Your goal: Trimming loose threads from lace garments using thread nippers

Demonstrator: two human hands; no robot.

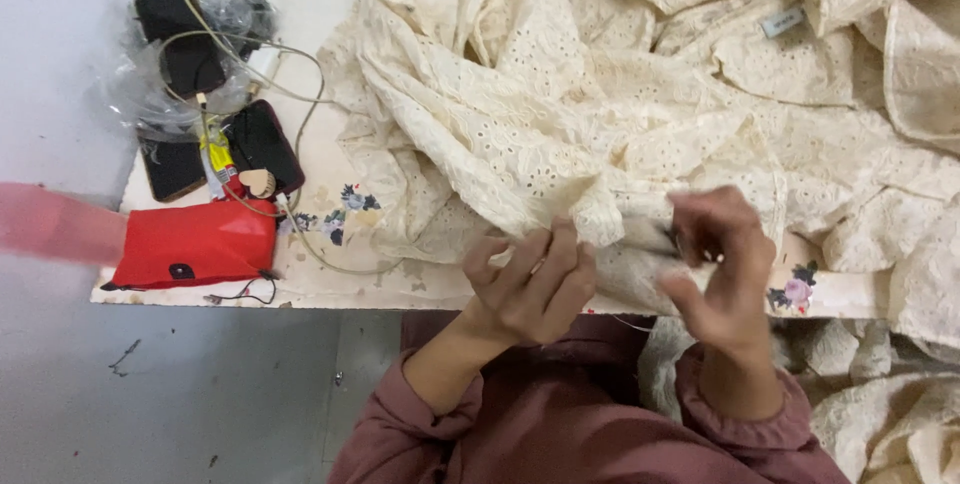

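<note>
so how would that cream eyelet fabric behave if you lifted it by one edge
Probably floppy: the cream eyelet fabric lies in soft folds over the table and bunches where the left hand and right hand pinch it. Likely light, being thin and perforated. Its holes might snag.

cream fabric [640,94] fills table right, phones [262,144] & cables [290,94] crowd left

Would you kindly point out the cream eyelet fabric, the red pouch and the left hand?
cream eyelet fabric [560,114], head view, on its middle folds.
red pouch [195,242], head view, on its flat top.
left hand [530,284], head view, on its back.
</note>
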